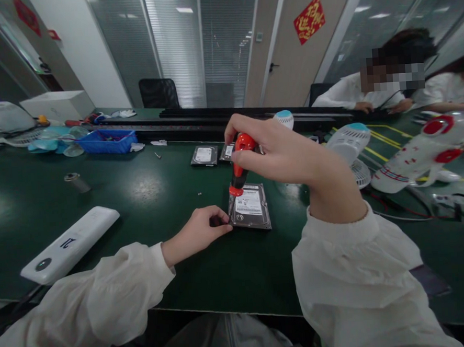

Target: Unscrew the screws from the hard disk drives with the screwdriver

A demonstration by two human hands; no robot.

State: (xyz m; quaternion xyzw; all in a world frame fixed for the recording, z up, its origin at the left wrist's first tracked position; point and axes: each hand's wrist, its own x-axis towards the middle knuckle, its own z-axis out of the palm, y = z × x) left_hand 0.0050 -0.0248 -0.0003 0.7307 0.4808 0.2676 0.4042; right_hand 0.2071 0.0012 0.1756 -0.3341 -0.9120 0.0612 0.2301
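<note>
A hard drive [251,214] with a white label lies flat on the green table in front of me. My right hand [272,150] is wrapped round the red and black handle of a screwdriver [238,179]. The screwdriver points down, its thin shaft reaching the drive's left side near the lower corner. At that same corner, my left hand [200,230] pinches the drive's edge between thumb and fingers; the exact contact is partly hidden. Farther back lies a second hard drive [204,155], and beside it another drive [226,152] is partly covered by my right hand.
To the left are a white power bank [71,245], a metal cylinder [77,182] and a blue tray [107,142]. Small fans [348,143] and a white-red device [415,157] with cables stand right. Black rails [197,124] cross the back; a co-worker [340,91] sits beyond.
</note>
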